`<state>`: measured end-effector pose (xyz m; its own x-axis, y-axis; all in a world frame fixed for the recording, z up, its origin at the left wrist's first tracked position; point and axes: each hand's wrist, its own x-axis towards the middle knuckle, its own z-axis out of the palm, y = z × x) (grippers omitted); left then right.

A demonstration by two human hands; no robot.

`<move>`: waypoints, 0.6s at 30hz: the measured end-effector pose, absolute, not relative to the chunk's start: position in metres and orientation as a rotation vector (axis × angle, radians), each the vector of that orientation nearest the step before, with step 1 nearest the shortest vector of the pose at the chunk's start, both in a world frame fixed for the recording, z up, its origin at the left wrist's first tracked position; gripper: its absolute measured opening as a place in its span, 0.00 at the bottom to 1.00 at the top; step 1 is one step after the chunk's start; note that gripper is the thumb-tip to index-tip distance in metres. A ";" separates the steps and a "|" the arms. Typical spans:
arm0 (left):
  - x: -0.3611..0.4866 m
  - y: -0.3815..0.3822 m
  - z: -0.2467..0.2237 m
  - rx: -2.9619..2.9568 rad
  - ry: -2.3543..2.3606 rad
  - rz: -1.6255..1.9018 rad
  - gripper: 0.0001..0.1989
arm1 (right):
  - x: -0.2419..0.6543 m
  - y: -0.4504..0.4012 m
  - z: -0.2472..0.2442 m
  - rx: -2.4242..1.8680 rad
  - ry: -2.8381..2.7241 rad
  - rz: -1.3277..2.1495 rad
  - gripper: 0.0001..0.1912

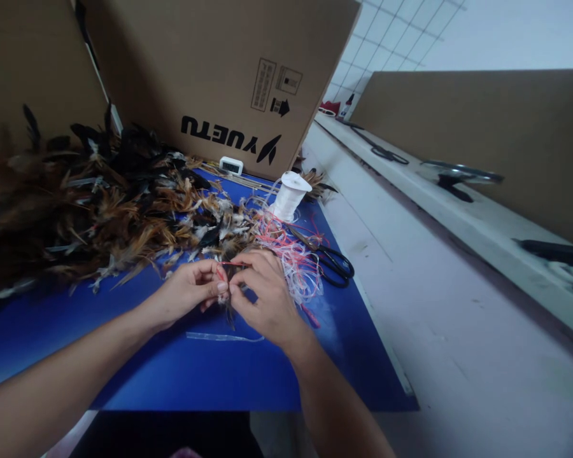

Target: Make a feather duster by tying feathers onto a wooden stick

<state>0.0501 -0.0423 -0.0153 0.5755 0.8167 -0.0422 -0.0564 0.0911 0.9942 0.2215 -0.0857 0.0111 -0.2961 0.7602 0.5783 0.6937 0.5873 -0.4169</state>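
Near the middle of the blue table (172, 375), my left hand (191, 291) pinches a small feather bundle (225, 305) with a red string (221, 273) at its top. My right hand (263, 294) meets it from the right, thumb and forefinger closed at the same bundle; part of the string runs between the hands. The bundle is mostly hidden by the fingers, its dark tips hanging below. A clear flat strip (219, 336) lies on the table just in front. Red and white strings (298, 267) lie tangled beside my right hand.
Brown and black feathers (124, 210) are heaped at the left. Black-handled scissors (335, 264) lie right of the strings. Behind stand a white spool (290, 196), a small white digital display (231, 166) and a large cardboard box (219, 76). A white ledge (410, 184) runs along the right.
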 end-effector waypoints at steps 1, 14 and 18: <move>0.050 -0.042 -0.016 1.329 0.732 0.745 0.11 | 0.221 -0.086 0.011 -1.147 -2.041 0.112 0.05; 0.051 -0.043 -0.012 1.316 0.756 0.728 0.12 | 0.221 -0.087 0.011 -1.195 -2.036 0.205 0.08; 0.051 -0.043 -0.014 1.327 0.750 0.735 0.12 | 0.220 -0.087 0.010 -1.186 -2.017 0.188 0.04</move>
<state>0.0509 -0.0433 -0.0138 0.5683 0.8208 -0.0584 -0.0410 0.0991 0.9942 0.2197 -0.0868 0.0100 -0.2669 0.7955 0.5440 0.6813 0.5550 -0.4774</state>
